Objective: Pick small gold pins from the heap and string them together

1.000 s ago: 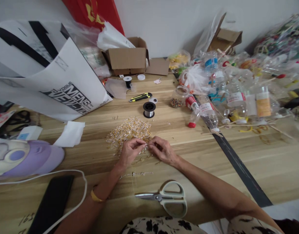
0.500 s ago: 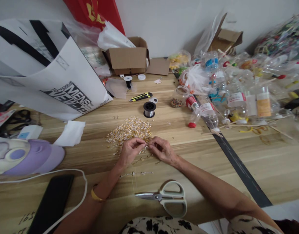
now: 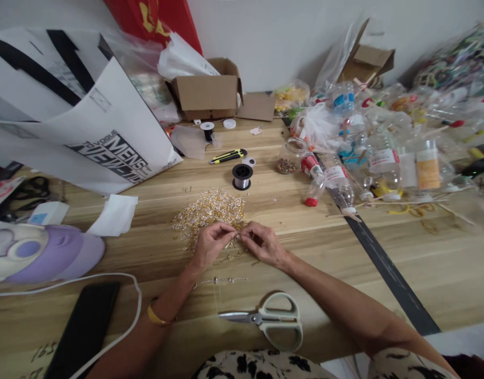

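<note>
A heap of small gold and clear beads (image 3: 210,209) lies on the wooden table (image 3: 423,263). My left hand (image 3: 210,246) and my right hand (image 3: 262,244) meet at the heap's near edge, fingertips pinched together on something tiny that I cannot make out. A short strung bead strand (image 3: 220,281) lies on the table just below my hands. A spool of clear thread (image 3: 242,177) stands beyond the heap.
Pale-handled scissors (image 3: 271,319) lie near the front edge. A black phone (image 3: 86,329) and white cable (image 3: 119,337) sit front left, a purple device (image 3: 44,252) at left. A white paper bag (image 3: 87,126), cardboard box (image 3: 208,95), utility knife (image 3: 228,156) and many plastic bottles (image 3: 368,152) crowd the back.
</note>
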`<move>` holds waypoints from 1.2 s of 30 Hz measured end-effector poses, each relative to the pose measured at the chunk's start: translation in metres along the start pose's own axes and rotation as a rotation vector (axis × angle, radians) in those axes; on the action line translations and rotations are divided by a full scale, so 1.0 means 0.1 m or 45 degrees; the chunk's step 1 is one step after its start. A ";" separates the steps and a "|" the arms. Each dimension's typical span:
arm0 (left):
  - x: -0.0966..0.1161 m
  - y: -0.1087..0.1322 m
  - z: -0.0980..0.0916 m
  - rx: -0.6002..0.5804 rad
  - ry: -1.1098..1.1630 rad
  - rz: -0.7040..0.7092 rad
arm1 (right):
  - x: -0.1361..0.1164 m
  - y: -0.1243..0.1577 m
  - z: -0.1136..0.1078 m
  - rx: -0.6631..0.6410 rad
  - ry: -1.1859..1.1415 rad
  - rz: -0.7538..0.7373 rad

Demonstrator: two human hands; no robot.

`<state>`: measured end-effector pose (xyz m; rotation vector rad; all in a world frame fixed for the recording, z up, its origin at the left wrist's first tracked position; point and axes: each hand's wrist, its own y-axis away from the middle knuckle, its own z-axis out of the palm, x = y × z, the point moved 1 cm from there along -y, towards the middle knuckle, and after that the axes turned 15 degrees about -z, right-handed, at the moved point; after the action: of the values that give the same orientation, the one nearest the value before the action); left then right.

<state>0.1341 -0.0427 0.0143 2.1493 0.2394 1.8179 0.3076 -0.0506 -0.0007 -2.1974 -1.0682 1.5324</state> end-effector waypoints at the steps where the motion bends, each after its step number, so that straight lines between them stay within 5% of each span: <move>1: 0.00 0.00 0.00 -0.001 -0.003 0.002 | 0.00 0.00 0.00 0.000 0.003 -0.003; 36: -0.04 0.00 0.01 0.007 -0.033 0.128 | 0.00 -0.01 0.00 -0.021 0.010 -0.001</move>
<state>0.1344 -0.0440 0.0105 2.2242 0.1321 1.8440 0.3072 -0.0502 -0.0002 -2.2119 -1.0828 1.5188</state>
